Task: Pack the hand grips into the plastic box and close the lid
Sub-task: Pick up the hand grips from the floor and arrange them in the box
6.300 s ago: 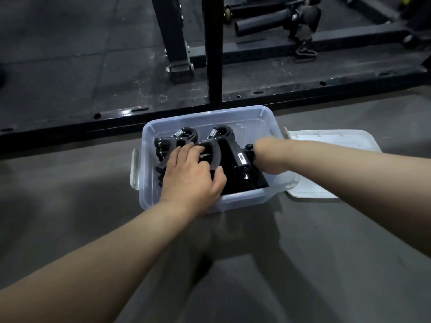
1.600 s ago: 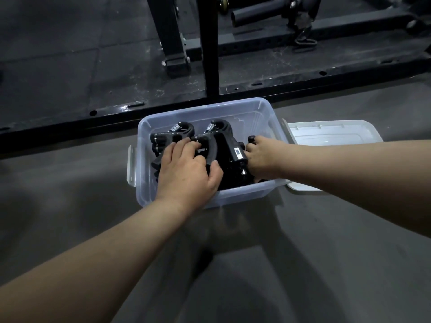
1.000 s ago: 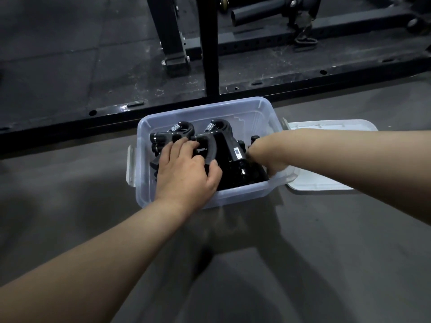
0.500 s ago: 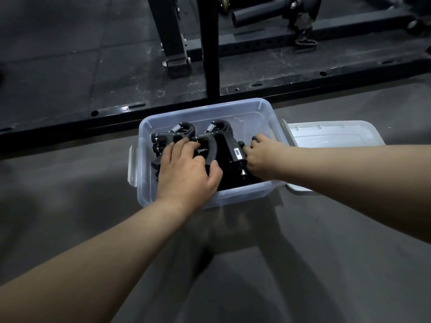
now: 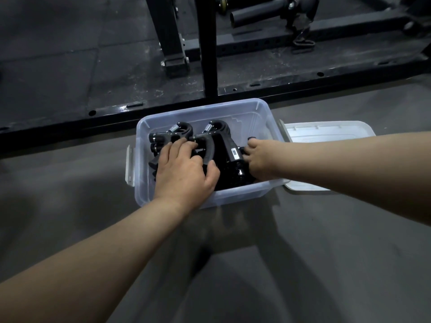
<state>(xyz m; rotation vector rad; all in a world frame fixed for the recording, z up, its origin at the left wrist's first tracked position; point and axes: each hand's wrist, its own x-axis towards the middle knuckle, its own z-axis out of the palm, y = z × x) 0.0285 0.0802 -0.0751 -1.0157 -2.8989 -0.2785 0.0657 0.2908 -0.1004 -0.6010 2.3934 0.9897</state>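
A clear plastic box (image 5: 256,113) stands on the grey floor, holding several black hand grips (image 5: 224,141) with steel springs. My left hand (image 5: 184,171) lies on top of the left grips, fingers spread over them and thumb against a middle handle. My right hand (image 5: 258,159) reaches in from the right side and its fingers curl down around a grip at the box's right end; the fingertips are hidden. The white lid (image 5: 326,136) lies flat on the floor just right of the box, partly under my right forearm.
A black steel gym rack base (image 5: 233,89) runs across just behind the box, with uprights (image 5: 207,43) and a bar holder (image 5: 268,12) further back. White latches hang on the box's left (image 5: 129,166) and right ends. Grey floor spreads in front.
My right hand has shifted slightly inside the box's right end, dipping in, lifting and settling again on the grips. My left hand has stayed pressed on the left grips.
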